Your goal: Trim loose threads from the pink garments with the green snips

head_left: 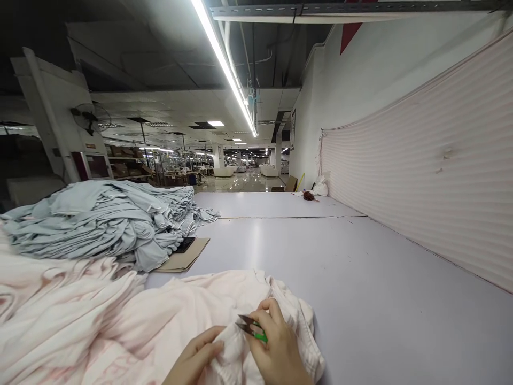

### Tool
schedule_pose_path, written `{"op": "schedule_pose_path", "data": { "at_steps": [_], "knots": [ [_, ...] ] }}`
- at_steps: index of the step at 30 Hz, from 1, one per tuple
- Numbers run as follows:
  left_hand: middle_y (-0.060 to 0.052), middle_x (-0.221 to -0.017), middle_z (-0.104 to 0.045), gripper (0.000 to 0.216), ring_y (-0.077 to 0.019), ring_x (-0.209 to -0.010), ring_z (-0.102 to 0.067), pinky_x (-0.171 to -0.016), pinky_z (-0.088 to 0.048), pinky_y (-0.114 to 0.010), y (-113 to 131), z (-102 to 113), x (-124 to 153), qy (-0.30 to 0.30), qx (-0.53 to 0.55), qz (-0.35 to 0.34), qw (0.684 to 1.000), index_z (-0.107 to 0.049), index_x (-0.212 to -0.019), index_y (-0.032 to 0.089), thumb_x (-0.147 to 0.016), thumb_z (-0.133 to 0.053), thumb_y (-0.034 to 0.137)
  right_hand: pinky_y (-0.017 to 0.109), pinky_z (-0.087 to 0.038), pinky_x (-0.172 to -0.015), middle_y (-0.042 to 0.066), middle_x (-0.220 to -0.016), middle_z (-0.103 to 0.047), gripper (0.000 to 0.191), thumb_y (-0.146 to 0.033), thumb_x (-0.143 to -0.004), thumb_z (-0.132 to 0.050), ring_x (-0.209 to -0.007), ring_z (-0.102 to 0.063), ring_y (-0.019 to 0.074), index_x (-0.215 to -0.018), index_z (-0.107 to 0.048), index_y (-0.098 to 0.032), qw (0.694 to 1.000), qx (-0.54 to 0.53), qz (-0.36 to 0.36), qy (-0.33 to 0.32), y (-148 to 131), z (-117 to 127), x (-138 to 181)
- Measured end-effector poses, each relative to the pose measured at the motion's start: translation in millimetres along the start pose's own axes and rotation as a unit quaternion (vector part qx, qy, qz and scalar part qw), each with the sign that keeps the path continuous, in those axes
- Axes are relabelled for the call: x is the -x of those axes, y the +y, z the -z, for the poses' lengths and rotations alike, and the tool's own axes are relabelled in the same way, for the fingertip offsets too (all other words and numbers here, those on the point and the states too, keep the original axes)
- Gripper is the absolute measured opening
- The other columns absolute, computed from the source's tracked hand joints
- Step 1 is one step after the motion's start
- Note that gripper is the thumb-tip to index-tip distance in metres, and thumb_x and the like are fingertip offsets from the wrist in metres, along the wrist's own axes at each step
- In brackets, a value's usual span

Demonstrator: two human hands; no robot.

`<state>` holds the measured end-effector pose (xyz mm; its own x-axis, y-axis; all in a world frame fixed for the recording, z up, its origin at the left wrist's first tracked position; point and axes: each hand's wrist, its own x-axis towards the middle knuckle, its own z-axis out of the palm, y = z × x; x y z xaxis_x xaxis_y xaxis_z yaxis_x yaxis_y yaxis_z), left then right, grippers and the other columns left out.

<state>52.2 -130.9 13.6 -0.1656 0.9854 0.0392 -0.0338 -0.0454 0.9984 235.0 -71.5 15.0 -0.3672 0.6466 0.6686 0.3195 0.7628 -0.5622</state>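
A pale pink garment lies bunched at the near edge of a grey-lilac table. My right hand is closed on small green-handled thread snips, whose blades point left at a fold of the pink cloth. My left hand pinches that same fold just left of the blades, fingers closed on the fabric. Both hands rest on top of the garment at the bottom of the view.
A heap of pale pink garments fills the near left. Behind it lies a pile of light blue-grey garments and a brown cardboard sheet. A striped pink fabric panel stands along the table's right side. Factory aisle beyond.
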Motion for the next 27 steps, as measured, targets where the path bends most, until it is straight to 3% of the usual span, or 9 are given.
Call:
{"op": "schedule_pose_path", "data": {
  "at_steps": [4, 9, 13, 17, 23, 27],
  "knots": [
    [-0.006, -0.096, -0.079, 0.037, -0.0324, -0.105, -0.066, -0.101, -0.047, -0.043, 19, -11, 6, -0.041, 0.081, 0.022, 0.996, -0.079, -0.09, 0.022, -0.065, -0.078, 0.048, 0.028, -0.055, -0.064, 0.005, -0.096, -0.059, 0.034, -0.011, -0.076, -0.063, -0.075, -0.066, 0.0197, -0.108, -0.064, -0.023, 0.997, 0.06, 0.039, -0.02, -6, 14, 10],
    [-0.011, -0.101, -0.078, 0.042, -0.0344, -0.111, -0.064, -0.105, -0.044, -0.046, 20, -16, 8, -0.061, 0.149, 0.057, 0.985, -0.078, -0.093, 0.018, -0.063, -0.082, 0.048, 0.029, -0.048, -0.058, 0.004, -0.083, -0.066, 0.031, -0.012, -0.08, -0.062, -0.07, -0.066, 0.0225, -0.109, -0.063, -0.021, 0.98, 0.171, 0.099, 0.01, -4, 7, 19],
    [-0.011, -0.101, -0.078, 0.041, -0.0334, -0.112, -0.065, -0.106, -0.043, -0.045, 13, -14, 7, -0.081, 0.178, 0.07, 0.978, -0.078, -0.094, 0.018, -0.064, -0.084, 0.044, 0.03, -0.049, -0.06, 0.006, -0.09, -0.069, 0.032, -0.014, -0.082, -0.059, -0.072, -0.067, 0.0227, -0.113, -0.061, -0.02, 0.979, 0.164, 0.116, 0.021, -5, 0, 15],
    [-0.011, -0.105, -0.077, 0.039, -0.0321, -0.111, -0.066, -0.104, -0.045, -0.044, 6, -10, 4, -0.078, 0.196, 0.074, 0.975, -0.078, -0.095, 0.019, -0.064, -0.084, 0.042, 0.027, -0.048, -0.059, 0.005, -0.082, -0.066, 0.021, -0.013, -0.085, -0.053, -0.068, -0.067, 0.02, -0.102, -0.065, -0.02, 0.986, 0.132, 0.095, 0.039, -6, 4, 9],
    [-0.01, -0.107, -0.077, 0.036, -0.0313, -0.112, -0.066, -0.104, -0.046, -0.044, 3, -10, 1, -0.071, 0.224, 0.074, 0.969, -0.078, -0.096, 0.02, -0.066, -0.083, 0.039, 0.023, -0.049, -0.06, 0.003, -0.086, -0.067, 0.026, -0.011, -0.078, -0.059, -0.071, -0.068, 0.0179, -0.101, -0.066, -0.021, 0.994, 0.08, 0.069, 0.004, -4, 11, 10],
    [-0.01, -0.103, -0.077, 0.036, -0.0316, -0.109, -0.067, -0.101, -0.048, -0.043, 7, -15, 3, -0.063, 0.208, 0.073, 0.973, -0.078, -0.092, 0.019, -0.065, -0.084, 0.041, 0.025, -0.05, -0.061, 0.004, -0.086, -0.067, 0.021, -0.012, -0.083, -0.056, -0.072, -0.069, 0.0194, -0.098, -0.068, -0.02, 0.994, 0.086, 0.064, 0.008, -5, 8, 9]
  ]
}}
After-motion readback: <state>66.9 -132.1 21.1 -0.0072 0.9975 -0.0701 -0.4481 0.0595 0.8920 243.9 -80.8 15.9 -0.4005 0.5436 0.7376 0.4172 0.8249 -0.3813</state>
